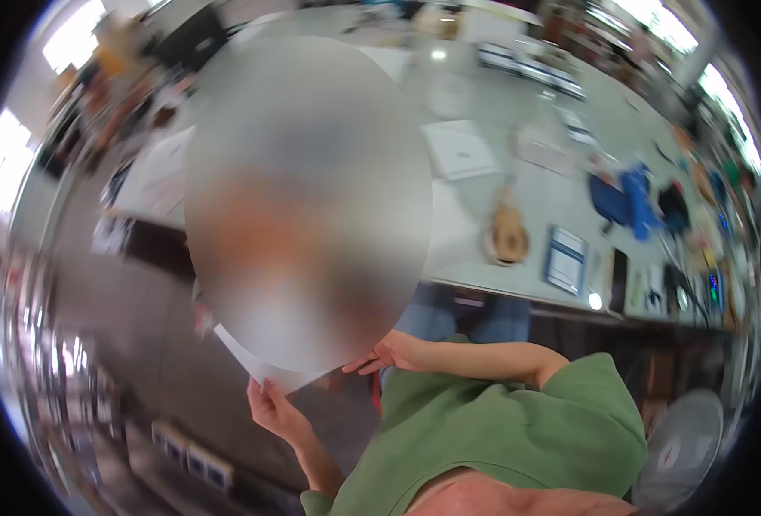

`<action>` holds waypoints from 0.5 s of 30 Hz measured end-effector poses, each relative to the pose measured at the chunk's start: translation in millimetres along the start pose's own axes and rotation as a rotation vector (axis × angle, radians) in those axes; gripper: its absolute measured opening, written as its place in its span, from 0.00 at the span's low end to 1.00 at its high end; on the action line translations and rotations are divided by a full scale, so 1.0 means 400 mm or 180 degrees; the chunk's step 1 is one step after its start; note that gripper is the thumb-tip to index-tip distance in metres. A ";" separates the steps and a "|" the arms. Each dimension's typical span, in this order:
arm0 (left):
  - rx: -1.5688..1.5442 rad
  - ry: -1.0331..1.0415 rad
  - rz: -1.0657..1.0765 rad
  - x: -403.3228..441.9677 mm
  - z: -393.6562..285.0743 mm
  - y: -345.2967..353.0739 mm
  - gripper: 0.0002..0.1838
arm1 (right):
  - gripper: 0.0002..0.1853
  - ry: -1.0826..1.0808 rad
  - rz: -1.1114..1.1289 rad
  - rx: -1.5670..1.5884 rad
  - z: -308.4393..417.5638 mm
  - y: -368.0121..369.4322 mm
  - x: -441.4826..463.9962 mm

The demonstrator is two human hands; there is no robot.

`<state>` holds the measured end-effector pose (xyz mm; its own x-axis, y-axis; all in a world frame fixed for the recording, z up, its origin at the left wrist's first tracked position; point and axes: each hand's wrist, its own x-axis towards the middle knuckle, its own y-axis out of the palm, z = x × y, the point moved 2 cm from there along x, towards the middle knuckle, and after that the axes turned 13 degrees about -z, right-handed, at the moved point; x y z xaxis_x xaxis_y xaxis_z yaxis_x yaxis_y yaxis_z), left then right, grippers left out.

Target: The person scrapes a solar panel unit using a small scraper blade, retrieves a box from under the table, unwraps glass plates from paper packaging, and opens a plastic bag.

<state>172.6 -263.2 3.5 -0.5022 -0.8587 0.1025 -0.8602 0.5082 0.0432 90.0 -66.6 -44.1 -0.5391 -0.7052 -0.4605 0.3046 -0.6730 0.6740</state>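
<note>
A white sheet of paper point(286, 378) is held in front of me, and a large blurred oval hides most of it. My left hand point(279, 413) grips its lower corner, thumb on top and fingers closed on the edge. At the right end of the same edge is my right hand point(395, 351), closed on the paper with some fingers reaching out under it. The blurred oval partly covers this hand.
A long pale table point(484, 206) stands ahead. On it lie a white box point(460, 150), a tan rounded object point(508, 234), a blue-and-white package point(565, 260) and blue pouches point(634, 199). A grey stool point(680, 447) is at my right. People are blurred in the background.
</note>
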 end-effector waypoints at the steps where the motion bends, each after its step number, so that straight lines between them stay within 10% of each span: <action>1: -0.0064 0.0178 0.0388 -0.022 0.020 0.057 0.14 | 0.34 -0.0611 -0.0324 -0.0129 0.042 -0.009 -0.077; 8: -0.0532 -0.0131 0.2812 -0.235 -0.008 0.415 0.14 | 0.15 -0.2574 -0.2761 -0.0358 0.122 -0.164 -0.471; 15: -0.0783 -0.0890 0.2871 -0.213 -0.085 0.619 0.15 | 0.14 -0.2776 -0.3654 0.0156 0.037 -0.289 -0.610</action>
<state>5.4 -62.0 39.2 -0.9933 -0.1090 -0.0394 -0.1157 0.9548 0.2737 174.7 186.5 -1.2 -0.7677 0.5808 -0.2707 -0.6357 -0.7435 0.2075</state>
